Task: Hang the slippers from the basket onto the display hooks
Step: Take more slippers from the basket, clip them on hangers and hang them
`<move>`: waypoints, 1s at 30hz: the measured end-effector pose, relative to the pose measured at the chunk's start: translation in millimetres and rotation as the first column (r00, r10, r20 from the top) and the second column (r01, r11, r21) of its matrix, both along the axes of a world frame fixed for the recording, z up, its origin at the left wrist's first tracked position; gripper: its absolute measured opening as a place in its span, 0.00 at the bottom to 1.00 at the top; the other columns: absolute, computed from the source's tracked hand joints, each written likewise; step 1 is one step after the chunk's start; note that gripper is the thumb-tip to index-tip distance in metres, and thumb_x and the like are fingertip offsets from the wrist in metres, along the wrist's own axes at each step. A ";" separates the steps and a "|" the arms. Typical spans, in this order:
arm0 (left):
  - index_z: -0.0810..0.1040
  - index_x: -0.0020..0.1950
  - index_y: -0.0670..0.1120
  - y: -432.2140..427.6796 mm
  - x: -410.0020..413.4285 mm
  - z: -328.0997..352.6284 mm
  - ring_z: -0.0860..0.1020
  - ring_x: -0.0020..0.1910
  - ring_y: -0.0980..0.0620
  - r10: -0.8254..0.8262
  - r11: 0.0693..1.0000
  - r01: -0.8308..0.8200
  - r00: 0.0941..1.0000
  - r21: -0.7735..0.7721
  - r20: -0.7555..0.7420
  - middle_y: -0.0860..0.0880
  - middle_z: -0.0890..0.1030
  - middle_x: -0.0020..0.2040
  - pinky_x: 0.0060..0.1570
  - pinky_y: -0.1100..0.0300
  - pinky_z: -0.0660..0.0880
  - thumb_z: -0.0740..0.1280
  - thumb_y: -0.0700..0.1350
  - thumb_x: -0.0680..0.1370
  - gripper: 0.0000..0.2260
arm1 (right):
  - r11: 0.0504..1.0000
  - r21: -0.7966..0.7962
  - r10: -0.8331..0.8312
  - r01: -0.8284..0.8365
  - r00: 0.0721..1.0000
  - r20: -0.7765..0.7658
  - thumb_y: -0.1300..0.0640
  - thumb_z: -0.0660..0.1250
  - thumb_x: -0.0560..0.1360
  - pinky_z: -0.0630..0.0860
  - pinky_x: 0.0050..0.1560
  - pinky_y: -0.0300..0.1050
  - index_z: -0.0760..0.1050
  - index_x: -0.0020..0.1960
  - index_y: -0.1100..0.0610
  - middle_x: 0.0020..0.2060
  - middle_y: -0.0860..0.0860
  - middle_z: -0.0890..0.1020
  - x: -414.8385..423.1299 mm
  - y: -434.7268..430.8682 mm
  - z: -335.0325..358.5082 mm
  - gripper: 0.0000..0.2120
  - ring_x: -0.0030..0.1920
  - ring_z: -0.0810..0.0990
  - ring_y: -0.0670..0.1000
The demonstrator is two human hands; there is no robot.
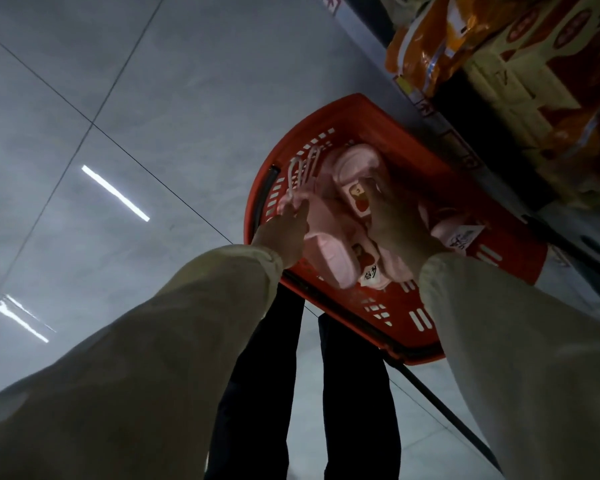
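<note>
Left hand [284,233] seems to pinch a white hanger [300,168] and right hand [395,223] rests on the pink slippers [329,251] — its grip too blurry to tell — all down in the red basket [520,261] mid-frame, so likely none are hung yet.

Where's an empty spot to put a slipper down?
The grey tiled floor left of the red plastic basket is bare. Inside the basket it is crowded: pink slippers, white hangers, the left hand and the right hand. Right of it, orange packets crowd a shelf.
</note>
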State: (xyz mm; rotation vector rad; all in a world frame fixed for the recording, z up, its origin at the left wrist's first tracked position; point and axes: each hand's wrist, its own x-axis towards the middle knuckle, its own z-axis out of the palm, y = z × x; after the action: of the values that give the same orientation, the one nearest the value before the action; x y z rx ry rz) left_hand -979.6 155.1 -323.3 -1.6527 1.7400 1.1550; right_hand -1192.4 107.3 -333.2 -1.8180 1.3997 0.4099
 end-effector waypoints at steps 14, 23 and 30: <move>0.66 0.75 0.44 4.5 -38.3 65.4 0.74 0.62 0.41 0.013 0.990 -0.036 0.986 -0.134 -0.165 0.42 0.66 0.71 0.59 0.50 0.77 0.75 0.50 0.71 0.36 | 0.969 0.212 -0.188 0.126 0.934 0.303 0.61 0.73 0.72 0.60 0.75 0.60 0.65 0.75 0.53 0.76 0.53 0.64 27.2 20.3 42.6 0.35 0.78 0.57 0.54; 0.62 0.76 0.43 36.7 -58.0 87.7 0.74 0.64 0.42 0.105 0.986 -0.141 0.941 -0.092 -0.321 0.42 0.71 0.70 0.59 0.52 0.76 0.76 0.52 0.70 0.40 | 0.942 0.334 0.016 -0.024 0.999 0.028 0.50 0.72 0.72 0.67 0.69 0.60 0.44 0.81 0.46 0.80 0.52 0.45 -10.4 70.3 74.9 0.48 0.76 0.59 0.61; 0.66 0.73 0.44 54.6 -65.8 88.1 0.78 0.57 0.45 -0.060 0.978 -0.023 0.921 -0.208 -0.385 0.45 0.73 0.66 0.46 0.48 0.80 0.66 0.64 0.75 0.34 | 0.993 0.104 -0.059 0.059 0.998 -0.001 0.55 0.78 0.64 0.80 0.52 0.57 0.62 0.75 0.54 0.70 0.61 0.73 -41.5 114.1 81.6 0.44 0.57 0.80 0.64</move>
State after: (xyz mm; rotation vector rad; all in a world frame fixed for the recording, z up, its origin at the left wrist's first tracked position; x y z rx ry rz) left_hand -1045.4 209.8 -235.2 -1.5966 2.1847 1.4083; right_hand -1233.9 221.3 -251.6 -1.6890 1.4008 0.4421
